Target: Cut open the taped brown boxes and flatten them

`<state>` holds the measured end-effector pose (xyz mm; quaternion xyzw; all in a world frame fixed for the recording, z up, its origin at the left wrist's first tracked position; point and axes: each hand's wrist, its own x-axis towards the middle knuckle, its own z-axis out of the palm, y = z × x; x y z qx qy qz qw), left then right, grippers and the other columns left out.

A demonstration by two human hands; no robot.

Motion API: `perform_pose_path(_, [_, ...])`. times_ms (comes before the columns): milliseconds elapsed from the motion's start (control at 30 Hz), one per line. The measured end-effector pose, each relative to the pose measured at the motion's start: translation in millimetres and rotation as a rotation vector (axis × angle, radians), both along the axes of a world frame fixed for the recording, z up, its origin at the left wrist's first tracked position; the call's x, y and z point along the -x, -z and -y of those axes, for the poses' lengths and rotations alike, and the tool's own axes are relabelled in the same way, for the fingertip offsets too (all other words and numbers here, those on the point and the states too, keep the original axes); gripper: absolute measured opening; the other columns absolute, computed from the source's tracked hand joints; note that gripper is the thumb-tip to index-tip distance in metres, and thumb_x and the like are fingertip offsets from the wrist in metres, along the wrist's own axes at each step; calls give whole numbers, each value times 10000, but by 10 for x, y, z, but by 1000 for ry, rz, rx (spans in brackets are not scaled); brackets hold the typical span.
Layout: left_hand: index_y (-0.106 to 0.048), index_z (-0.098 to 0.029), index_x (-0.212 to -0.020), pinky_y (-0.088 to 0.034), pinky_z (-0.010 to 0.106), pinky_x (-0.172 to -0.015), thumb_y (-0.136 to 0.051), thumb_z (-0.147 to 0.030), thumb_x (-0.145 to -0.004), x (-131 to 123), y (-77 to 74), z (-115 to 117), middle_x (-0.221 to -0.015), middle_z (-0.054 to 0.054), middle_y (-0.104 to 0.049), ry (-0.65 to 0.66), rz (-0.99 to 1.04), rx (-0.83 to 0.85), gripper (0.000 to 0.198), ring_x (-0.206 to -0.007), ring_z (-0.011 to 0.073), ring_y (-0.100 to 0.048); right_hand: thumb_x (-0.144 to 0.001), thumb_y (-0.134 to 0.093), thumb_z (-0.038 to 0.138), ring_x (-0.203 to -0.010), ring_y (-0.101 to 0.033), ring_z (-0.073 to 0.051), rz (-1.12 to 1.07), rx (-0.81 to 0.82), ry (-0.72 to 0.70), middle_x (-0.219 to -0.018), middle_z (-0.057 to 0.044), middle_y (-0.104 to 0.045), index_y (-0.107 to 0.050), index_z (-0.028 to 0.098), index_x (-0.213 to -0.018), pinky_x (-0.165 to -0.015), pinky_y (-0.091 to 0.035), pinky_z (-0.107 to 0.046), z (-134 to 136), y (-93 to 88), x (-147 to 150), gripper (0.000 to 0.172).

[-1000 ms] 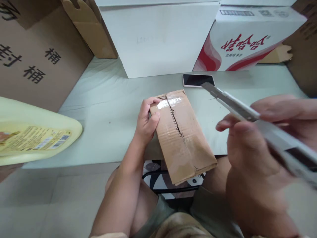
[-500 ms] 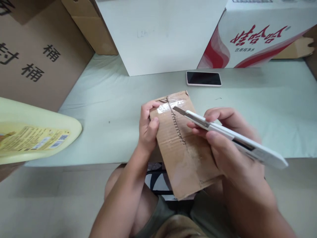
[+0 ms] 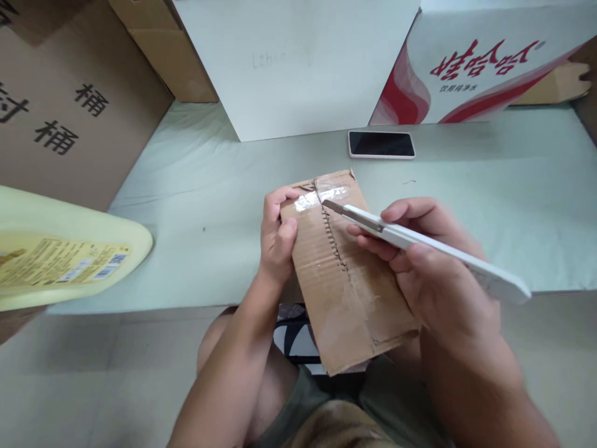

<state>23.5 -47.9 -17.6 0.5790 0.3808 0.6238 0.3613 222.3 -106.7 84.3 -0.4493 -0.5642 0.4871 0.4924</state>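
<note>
Cartons wall the far edge of the counter: a brown carton on the left, a white box in the middle and a red-and-white carton on the right. Bare cloth lies open to the right. A yellow jug crowds the left. The cardboard parcel lies angled, its near end overhanging the front edge. The left hand has its grip closed on the parcel's far left corner. The right hand grips a white utility knife, its blade tip at the taped seam. A phone lies beyond the parcel, apart from it.

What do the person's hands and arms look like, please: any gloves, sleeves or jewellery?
Both the left hand and right hand are bare: no gloves, rings or watch show. The forearms are bare too, with no sleeve in view.
</note>
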Motion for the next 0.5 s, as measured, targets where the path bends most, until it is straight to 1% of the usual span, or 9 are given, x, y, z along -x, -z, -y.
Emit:
perform_pose_path(100, [-588, -314, -1235, -520, 522, -1083, -568, -674, -982, -32, 12, 11, -1259, 62, -662, 4, -32, -7, 441, -1200, 312, -642, -1038, -632, 415, -901, -767, -226, 344, -121, -70, -1057, -28, -770, -650, 316, -1213, -700, -609, -314, 93, -154, -44, 202])
perform_pose_path(133, [-583, -312, -1246, -515, 523, -1091, -563, -681, -985, -50, 16, 23, -1264, 66, -659, -1, -49, -5, 452, -1209, 313, -638, -1032, -645, 409, -884, -761, -228, 447, -158, -73, -1059, -34, -774, -664, 312, -1222, -673, -593, -310, 118, -207, -56, 214])
perform_pose_path(200, [-575, -309, -1264, -500, 529, -1112, -544, -684, -998, -92, 19, 52, -1277, 75, -648, -16, -90, -24, 461, -1234, 315, -626, -1027, -651, 418, -860, -756, -235, 566, -200, -45, -1067, -51, -780, -676, 299, -1255, -659, -584, -316, 148, -281, -65, 258])
perform_pose_path(267, [-567, -306, -1276, -494, 529, -1117, -519, -671, -1017, -132, 18, 82, -1279, 84, -635, -23, -127, -59, 450, -1237, 312, -618, -1033, -637, 435, -832, -749, -241, 619, -210, -27, -1069, -61, -784, -660, 290, -1302, -675, -593, -340, 148, -293, -57, 307])
perform_pose_path(333, [-564, -303, -1284, -489, 526, -1117, -502, -654, -1032, -160, 15, 105, -1278, 91, -626, -24, -148, -76, 437, -1228, 306, -613, -1036, -623, 448, -832, -747, -251, 650, -236, -28, -1082, -70, -785, -644, 278, -1325, -716, -609, -374, 123, -257, -43, 336])
perform_pose_path(433, [-562, -298, -1294, -473, 530, -1129, -493, -650, -1038, -175, 12, 121, -1279, 98, -617, -10, -145, -54, 440, -1239, 310, -604, -1042, -613, 428, -912, -752, -255, 660, -269, 5, -1107, -82, -775, -652, 249, -1307, -805, -615, -390, 75, -176, -42, 322])
perform_pose_path(500, [-563, -300, -1295, -465, 537, -1135, -500, -652, -1034, -176, 13, 123, -1283, 100, -613, 1, -130, -39, 443, -1251, 316, -598, -1039, -622, 407, -955, -748, -248, 643, -284, 1, -1121, -82, -766, -655, 236, -1305, -848, -609, -378, 55, -136, -59, 317])
